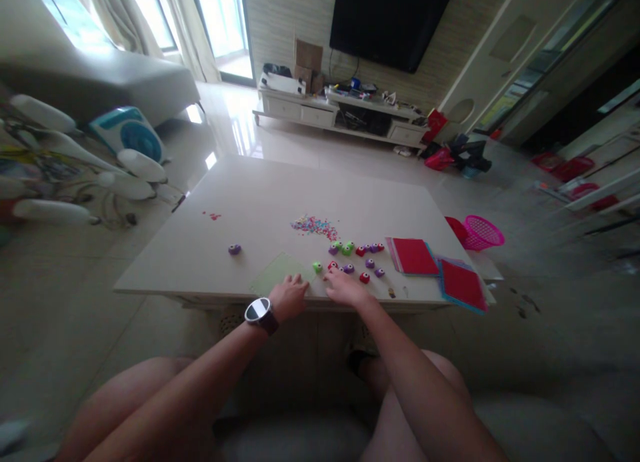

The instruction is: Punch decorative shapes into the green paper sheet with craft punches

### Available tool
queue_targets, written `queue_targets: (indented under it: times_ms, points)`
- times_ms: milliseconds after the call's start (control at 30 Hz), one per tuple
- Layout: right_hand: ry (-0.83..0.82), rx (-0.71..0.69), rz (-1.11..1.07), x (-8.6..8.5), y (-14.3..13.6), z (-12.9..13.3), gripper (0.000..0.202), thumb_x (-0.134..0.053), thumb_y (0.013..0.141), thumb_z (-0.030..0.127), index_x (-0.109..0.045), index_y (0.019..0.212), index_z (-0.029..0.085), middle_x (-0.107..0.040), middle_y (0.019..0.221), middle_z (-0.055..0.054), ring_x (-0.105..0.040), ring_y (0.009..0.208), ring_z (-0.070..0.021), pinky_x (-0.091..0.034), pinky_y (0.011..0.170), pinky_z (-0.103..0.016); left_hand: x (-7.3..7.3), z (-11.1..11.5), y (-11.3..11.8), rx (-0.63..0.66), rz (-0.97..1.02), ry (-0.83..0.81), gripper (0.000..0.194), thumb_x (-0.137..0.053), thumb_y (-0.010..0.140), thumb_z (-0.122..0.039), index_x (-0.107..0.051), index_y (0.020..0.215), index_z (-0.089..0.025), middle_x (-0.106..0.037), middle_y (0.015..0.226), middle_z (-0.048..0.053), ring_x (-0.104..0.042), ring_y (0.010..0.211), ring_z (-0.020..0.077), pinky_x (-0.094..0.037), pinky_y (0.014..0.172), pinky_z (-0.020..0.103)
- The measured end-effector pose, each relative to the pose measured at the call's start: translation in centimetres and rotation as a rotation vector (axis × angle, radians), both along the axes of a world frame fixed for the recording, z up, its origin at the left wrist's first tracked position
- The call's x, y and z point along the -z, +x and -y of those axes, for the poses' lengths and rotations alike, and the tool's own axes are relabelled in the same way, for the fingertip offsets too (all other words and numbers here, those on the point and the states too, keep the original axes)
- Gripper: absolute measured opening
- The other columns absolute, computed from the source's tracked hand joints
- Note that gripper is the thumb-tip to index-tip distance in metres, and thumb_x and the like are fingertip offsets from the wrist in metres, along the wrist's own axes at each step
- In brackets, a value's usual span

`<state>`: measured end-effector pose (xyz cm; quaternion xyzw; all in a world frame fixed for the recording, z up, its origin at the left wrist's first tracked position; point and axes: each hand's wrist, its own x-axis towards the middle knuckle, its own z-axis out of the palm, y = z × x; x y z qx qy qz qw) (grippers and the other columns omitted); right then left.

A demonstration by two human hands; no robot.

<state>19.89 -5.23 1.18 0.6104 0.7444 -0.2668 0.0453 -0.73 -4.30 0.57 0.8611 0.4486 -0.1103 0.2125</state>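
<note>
My left hand (290, 297), with a watch on its wrist, rests at the right edge of a pale green sheet (273, 273), its fingers spread. My right hand (345, 287) reaches over the table's front edge; its fingers touch or cover a small red piece (333, 267) with an eye-like dot, and its grip is too small to make out. A green piece (317, 267) lies between the hands. Several purple, red and green pieces (349, 248) are scattered to the right. One purple piece (235, 249) sits apart at the left.
On the white table (320, 185) lie a pile of tiny colourful bits (315, 227), a few red bits (214, 216) at the left and stacks of red sheets (415, 257) at the right. A pink basket (483, 233) stands beyond the right edge.
</note>
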Motion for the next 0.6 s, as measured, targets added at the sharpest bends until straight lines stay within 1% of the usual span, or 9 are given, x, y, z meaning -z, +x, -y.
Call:
queue_targets:
  times_ms: [233, 300, 367, 400, 433, 500, 600]
  points:
    - [0.033, -0.034, -0.079, 1.1, -1.0, -0.4, 0.047, -0.055, 0.092, 0.012, -0.068, 0.137, 0.012, -0.067, 0.142, -0.017, -0.062, 0.133, -0.0249, -0.046, 0.115, -0.035, -1.0, 0.4, 0.3, 0.005, -0.022, -0.013, 0.044, -0.059, 0.092, -0.022, -0.063, 0.136, -0.018, -0.058, 0.143, 0.018, -0.055, 0.131, 0.0364, -0.059, 0.098, 0.047]
    - [0.04, -0.04, -0.095, 1.4, -1.1, -0.5, 0.05, -0.057, 0.091, 0.011, -0.066, 0.14, 0.012, -0.058, 0.154, -0.018, -0.056, 0.142, -0.0255, -0.043, 0.119, -0.036, -1.2, 0.5, 0.3, 0.01, -0.025, -0.014, 0.044, -0.059, 0.093, -0.022, -0.063, 0.137, -0.018, -0.058, 0.143, 0.018, -0.056, 0.131, 0.0364, -0.059, 0.099, 0.048]
    - [0.053, -0.029, -0.096, 1.6, -1.1, -0.5, 0.052, -0.059, 0.09, 0.011, -0.065, 0.141, 0.011, -0.042, 0.168, -0.018, -0.045, 0.152, -0.0277, -0.038, 0.124, -0.04, -1.4, 0.6, 0.3, 0.014, -0.027, -0.014, 0.045, -0.059, 0.093, -0.022, -0.063, 0.138, -0.018, -0.058, 0.143, 0.018, -0.056, 0.131, 0.0366, -0.059, 0.099, 0.049]
    - [0.061, -0.018, -0.091, 1.7, -1.1, -0.6, 0.052, -0.059, 0.09, 0.011, -0.066, 0.141, 0.011, -0.035, 0.172, -0.018, -0.041, 0.155, -0.0289, -0.037, 0.125, -0.042, -1.4, 0.6, 0.3, 0.015, -0.028, -0.013, 0.044, -0.059, 0.094, -0.022, -0.063, 0.138, -0.018, -0.058, 0.142, 0.018, -0.056, 0.131, 0.0367, -0.059, 0.1, 0.049]
    - [0.067, -0.007, -0.08, 1.8, -1.0, -0.6, 0.052, -0.06, 0.09, 0.012, -0.066, 0.141, 0.012, -0.032, 0.173, -0.018, -0.038, 0.157, -0.0299, -0.037, 0.126, -0.044, -1.4, 0.7, 0.3, 0.017, -0.029, -0.014, 0.044, -0.059, 0.094, -0.022, -0.063, 0.138, -0.019, -0.059, 0.142, 0.017, -0.056, 0.131, 0.0366, -0.059, 0.1, 0.049]
    - [0.074, 0.008, -0.053, 1.8, -0.8, -0.6, 0.05, -0.059, 0.092, 0.014, -0.067, 0.141, 0.012, -0.036, 0.172, -0.018, -0.039, 0.156, -0.0303, -0.038, 0.125, -0.046, -1.5, 0.7, 0.3, 0.018, -0.03, -0.013, 0.043, -0.059, 0.094, -0.021, -0.063, 0.137, -0.02, -0.06, 0.141, 0.017, -0.057, 0.13, 0.0364, -0.059, 0.1, 0.049]
    - [0.076, 0.014, -0.024, 1.6, -0.5, -0.7, 0.047, -0.056, 0.093, 0.013, -0.068, 0.138, 0.012, -0.049, 0.163, -0.018, -0.048, 0.15, -0.0293, -0.039, 0.124, -0.045, -1.4, 0.8, 0.3, 0.017, -0.03, -0.009, 0.043, -0.059, 0.094, -0.021, -0.064, 0.137, -0.02, -0.06, 0.14, 0.017, -0.057, 0.131, 0.0368, -0.06, 0.098, 0.048]
